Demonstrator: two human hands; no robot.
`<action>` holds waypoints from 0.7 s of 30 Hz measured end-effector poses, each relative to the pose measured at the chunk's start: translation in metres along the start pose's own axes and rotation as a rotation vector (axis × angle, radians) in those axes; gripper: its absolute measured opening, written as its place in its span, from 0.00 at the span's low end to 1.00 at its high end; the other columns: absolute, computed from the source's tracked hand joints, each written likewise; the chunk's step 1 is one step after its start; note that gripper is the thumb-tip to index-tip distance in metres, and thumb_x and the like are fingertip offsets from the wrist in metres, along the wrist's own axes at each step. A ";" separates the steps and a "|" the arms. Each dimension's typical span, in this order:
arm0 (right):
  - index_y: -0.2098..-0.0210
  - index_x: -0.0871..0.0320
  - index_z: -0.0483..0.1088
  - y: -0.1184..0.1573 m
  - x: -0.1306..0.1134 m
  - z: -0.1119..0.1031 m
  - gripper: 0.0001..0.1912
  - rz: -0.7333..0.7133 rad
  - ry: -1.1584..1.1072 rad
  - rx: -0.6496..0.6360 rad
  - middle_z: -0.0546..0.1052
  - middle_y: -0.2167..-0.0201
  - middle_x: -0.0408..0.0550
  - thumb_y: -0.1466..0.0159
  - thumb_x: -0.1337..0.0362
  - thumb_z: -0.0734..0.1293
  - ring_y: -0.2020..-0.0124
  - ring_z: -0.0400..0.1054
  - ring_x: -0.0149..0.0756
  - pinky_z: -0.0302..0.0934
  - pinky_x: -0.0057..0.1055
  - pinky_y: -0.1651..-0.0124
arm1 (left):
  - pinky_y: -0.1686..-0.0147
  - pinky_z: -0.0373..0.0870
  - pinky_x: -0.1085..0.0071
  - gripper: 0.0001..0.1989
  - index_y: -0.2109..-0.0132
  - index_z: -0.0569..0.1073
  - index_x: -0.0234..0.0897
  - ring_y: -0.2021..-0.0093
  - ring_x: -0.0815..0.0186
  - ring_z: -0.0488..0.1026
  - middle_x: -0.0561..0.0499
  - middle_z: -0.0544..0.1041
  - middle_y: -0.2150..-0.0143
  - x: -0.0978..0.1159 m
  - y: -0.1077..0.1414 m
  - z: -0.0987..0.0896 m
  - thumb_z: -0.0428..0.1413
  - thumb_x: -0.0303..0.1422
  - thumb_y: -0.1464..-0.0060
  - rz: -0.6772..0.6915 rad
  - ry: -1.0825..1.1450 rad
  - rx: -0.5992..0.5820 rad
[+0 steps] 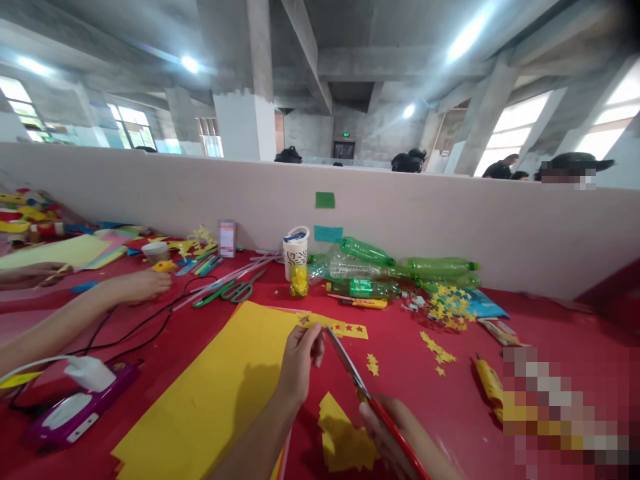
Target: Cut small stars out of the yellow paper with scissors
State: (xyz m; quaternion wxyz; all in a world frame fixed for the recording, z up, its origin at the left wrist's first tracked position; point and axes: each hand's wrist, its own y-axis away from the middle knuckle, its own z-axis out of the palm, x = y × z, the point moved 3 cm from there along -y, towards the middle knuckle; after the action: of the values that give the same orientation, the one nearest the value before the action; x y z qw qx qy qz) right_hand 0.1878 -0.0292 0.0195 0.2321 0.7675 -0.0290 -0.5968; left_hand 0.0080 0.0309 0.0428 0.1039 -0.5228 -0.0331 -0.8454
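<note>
My left hand [301,357] is closed in a pinch on a yellow paper strip [367,331] that has a row of star-shaped cutouts. My right hand [395,433] grips red-handled scissors [357,383], whose tips lie close to my left fingertips at the strip. Beneath my left arm spreads a large stack of yellow sheets [200,393]. A cut yellow scrap [345,443] lies between my forearms. Small yellow stars [373,365] rest right of the scissors, with more stars [437,350] and a heap [453,308] farther right.
Green plastic bottles [430,268], a white cup [295,257] and a yellow cutter [367,303] stand or lie ahead. Green scissors [215,295] are left of them. Another person's arm [100,303] reaches in above a purple power strip [80,413]. A glue gun [490,387] lies right.
</note>
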 end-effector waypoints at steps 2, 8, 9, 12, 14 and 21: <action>0.66 0.60 0.69 0.001 0.004 -0.002 0.32 0.029 0.008 -0.007 0.69 0.77 0.43 0.50 0.36 0.64 0.77 0.63 0.31 0.56 0.25 0.75 | 0.85 0.51 0.80 0.12 0.73 0.69 0.33 0.84 0.77 0.56 0.58 0.64 0.82 0.000 -0.001 -0.002 0.56 0.37 0.49 0.005 0.005 -0.002; 0.64 0.60 0.69 0.004 0.001 -0.004 0.32 0.020 0.011 -0.043 0.70 0.75 0.44 0.50 0.36 0.64 0.76 0.63 0.32 0.57 0.25 0.74 | 0.85 0.53 0.79 0.13 0.75 0.67 0.34 0.84 0.76 0.57 0.58 0.64 0.83 -0.001 -0.001 -0.003 0.56 0.38 0.49 0.040 -0.119 -0.007; 0.65 0.60 0.69 0.004 -0.001 -0.004 0.32 0.009 0.015 -0.047 0.70 0.75 0.44 0.50 0.36 0.64 0.76 0.63 0.31 0.57 0.25 0.74 | 0.85 0.54 0.78 0.13 0.75 0.68 0.34 0.84 0.76 0.57 0.58 0.64 0.83 -0.001 -0.001 -0.003 0.55 0.38 0.48 0.050 -0.137 -0.014; 0.67 0.61 0.69 0.005 -0.007 -0.004 0.30 -0.028 0.047 -0.064 0.68 0.78 0.42 0.48 0.37 0.64 0.78 0.61 0.30 0.57 0.25 0.74 | 0.84 0.54 0.78 0.13 0.75 0.67 0.34 0.84 0.75 0.57 0.58 0.64 0.83 -0.002 0.000 -0.003 0.54 0.38 0.47 0.063 -0.155 -0.029; 0.69 0.60 0.68 0.006 -0.010 -0.004 0.29 -0.051 0.075 -0.067 0.66 0.80 0.41 0.47 0.37 0.63 0.78 0.61 0.30 0.57 0.25 0.74 | 0.84 0.54 0.78 0.14 0.76 0.67 0.34 0.84 0.75 0.57 0.57 0.64 0.84 -0.002 0.000 -0.003 0.54 0.38 0.47 0.061 -0.166 -0.037; 0.72 0.60 0.66 0.006 -0.015 -0.002 0.28 -0.106 0.138 -0.077 0.63 0.84 0.39 0.46 0.38 0.62 0.81 0.58 0.29 0.55 0.24 0.76 | 0.84 0.53 0.77 0.16 0.78 0.67 0.34 0.85 0.76 0.57 0.57 0.63 0.85 -0.002 0.000 -0.004 0.55 0.39 0.48 0.067 -0.192 -0.024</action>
State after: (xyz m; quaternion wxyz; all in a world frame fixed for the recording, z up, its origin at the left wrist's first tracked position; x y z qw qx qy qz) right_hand 0.1868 -0.0290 0.0358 0.2311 0.7978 0.0505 -0.5545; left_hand 0.0053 0.0306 0.0395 0.1221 -0.6035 -0.0153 -0.7878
